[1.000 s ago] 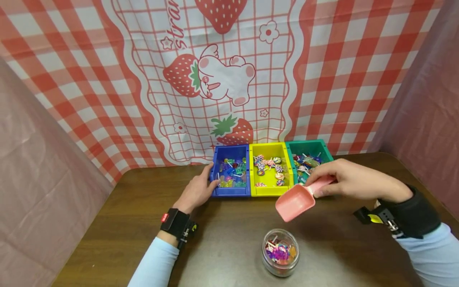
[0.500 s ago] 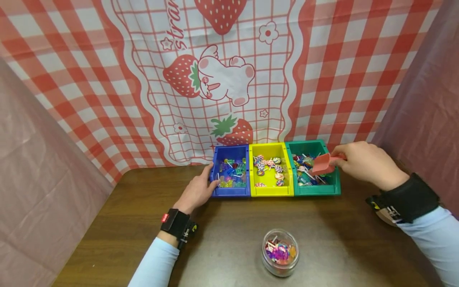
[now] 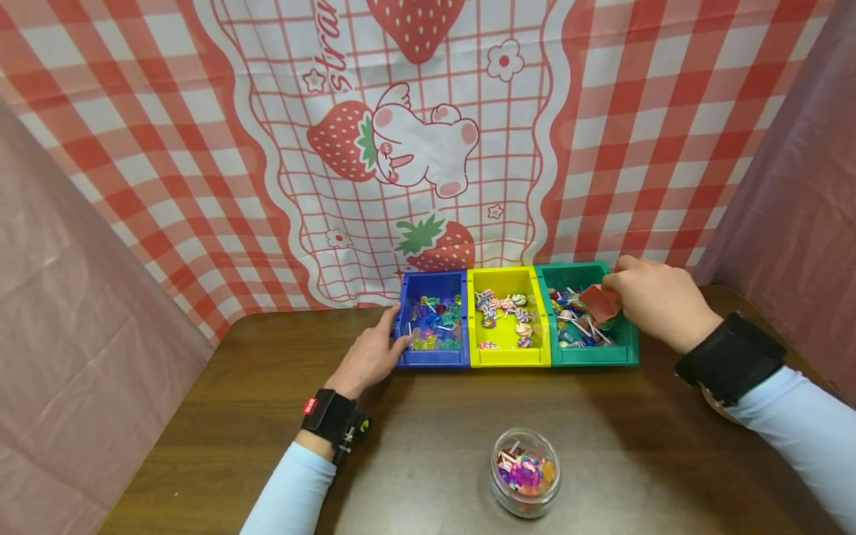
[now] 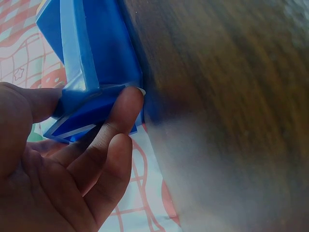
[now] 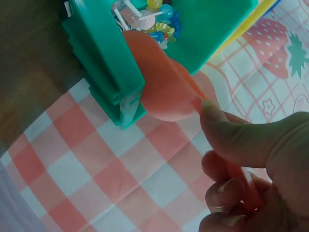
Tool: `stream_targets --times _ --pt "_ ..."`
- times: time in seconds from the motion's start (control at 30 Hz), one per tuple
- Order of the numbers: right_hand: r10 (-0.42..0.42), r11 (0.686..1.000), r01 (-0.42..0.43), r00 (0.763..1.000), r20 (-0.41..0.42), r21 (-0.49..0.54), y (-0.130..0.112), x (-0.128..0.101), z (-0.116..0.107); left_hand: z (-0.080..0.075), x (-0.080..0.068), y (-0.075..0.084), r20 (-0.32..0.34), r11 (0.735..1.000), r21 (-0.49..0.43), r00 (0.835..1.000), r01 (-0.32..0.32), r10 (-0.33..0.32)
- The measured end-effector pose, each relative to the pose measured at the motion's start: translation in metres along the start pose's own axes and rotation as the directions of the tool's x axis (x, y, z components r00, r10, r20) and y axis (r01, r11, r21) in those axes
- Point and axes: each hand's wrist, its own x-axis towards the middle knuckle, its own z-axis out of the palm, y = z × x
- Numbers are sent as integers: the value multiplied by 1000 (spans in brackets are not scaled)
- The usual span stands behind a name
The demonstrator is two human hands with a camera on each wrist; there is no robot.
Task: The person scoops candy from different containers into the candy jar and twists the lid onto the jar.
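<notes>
My right hand [image 3: 658, 301] grips a pink scoop [image 5: 161, 82] by its handle, the thumb lying along it. The scoop's bowl dips over the side rim of the green bin [image 3: 595, 358], against a heap of small candies and lollipops [image 3: 576, 321]. At the other end of the row, my left hand [image 3: 366, 360] holds the outer side of the blue bin [image 3: 435, 360], thumb and fingers on either side of its edge in the left wrist view. Small clear colored candies [image 3: 438, 327] lie inside that bin.
Between them stands a yellow bin [image 3: 510, 359] with swirl lollipops. A clear jar [image 3: 524, 508] of mixed candies sits nearer on the wooden table [image 3: 428, 431]. A pale round edge [image 3: 718, 409] shows under the right wrist. A checked strawberry cloth [image 3: 622, 148] hangs behind.
My right hand has carried the scoop from above the table, beyond the jar, rightward into the green bin, lately tilting it along the right side. The left hand stays on the blue bin.
</notes>
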Motion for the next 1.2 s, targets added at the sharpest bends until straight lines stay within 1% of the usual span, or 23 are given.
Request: stream_targets --times 0.07,0.23,0.33,0.5,0.7,0.87,1.07,1.2 --pt "-11 1000 11 1000 8 -8 -2 3 1 0 0 0 0 1000 1 1000 3 -3" --pt "-17 999 19 996 83 -27 -8 10 1 1 0 0 -2 1000 2 1000 7 -7" --pt "-34 999 38 994 102 -33 -9 11 1 2 0 0 0 1000 -1 1000 8 -8" --pt "-66 998 64 990 127 16 -10 11 -3 1 0 1 3 1000 -8 1000 5 -5" --pt "-85 995 72 975 203 68 -12 14 -12 1 0 0 -7 1000 -7 1000 -4 4" --pt "-48 995 21 961 272 101 -17 14 -13 1 0 -1 1 1000 -9 1000 2 -2" --pt "11 989 -64 931 365 131 -19 20 -12 0 -1 0 1 1000 -12 1000 5 -5" --pt "38 979 -117 913 406 170 -14 25 -12 0 -1 0 4 1000 -14 1000 7 -7"
